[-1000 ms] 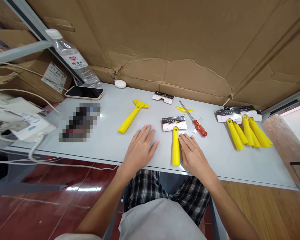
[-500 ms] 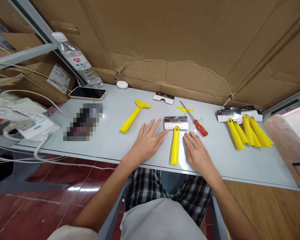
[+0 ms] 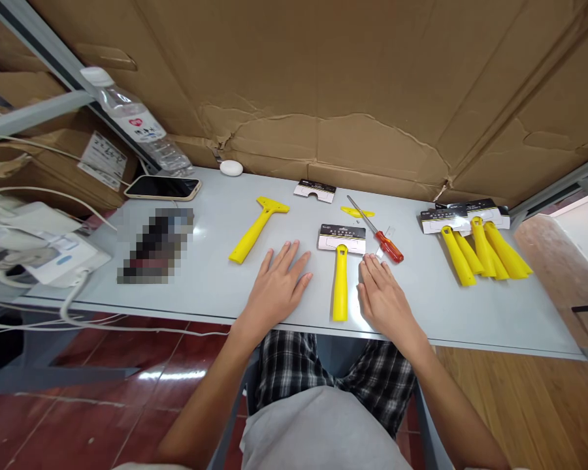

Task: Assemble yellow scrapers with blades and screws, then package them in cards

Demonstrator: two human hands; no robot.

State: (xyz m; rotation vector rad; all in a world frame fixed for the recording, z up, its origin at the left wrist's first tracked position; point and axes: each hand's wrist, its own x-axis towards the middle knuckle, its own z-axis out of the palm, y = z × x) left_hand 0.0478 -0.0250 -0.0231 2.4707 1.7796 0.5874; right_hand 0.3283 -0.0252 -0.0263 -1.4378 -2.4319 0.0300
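My left hand (image 3: 278, 284) lies flat on the grey table (image 3: 200, 274), fingers spread and nothing in it. To its right is a scraper with a yellow handle (image 3: 340, 287), its head covered by a black and white card (image 3: 342, 239). My right hand (image 3: 386, 292) rests flat on the other side of that handle, holding nothing. Just beyond its fingertips lies a screwdriver with a red handle (image 3: 391, 249), over a small clear piece. Left of my left hand is a bare yellow scraper (image 3: 255, 230) without a card.
A loose card (image 3: 315, 190) and a yellow strip (image 3: 357, 212) lie toward the back. Several carded scrapers (image 3: 477, 245) are grouped at right. At left are a phone (image 3: 164, 188), a bottle (image 3: 137, 121), a white oval object (image 3: 231, 168) and a power strip (image 3: 68, 254).
My left hand has drawn away to the left from the card on the middle scraper. My right hand stays beside the handle. The view has shifted slightly.
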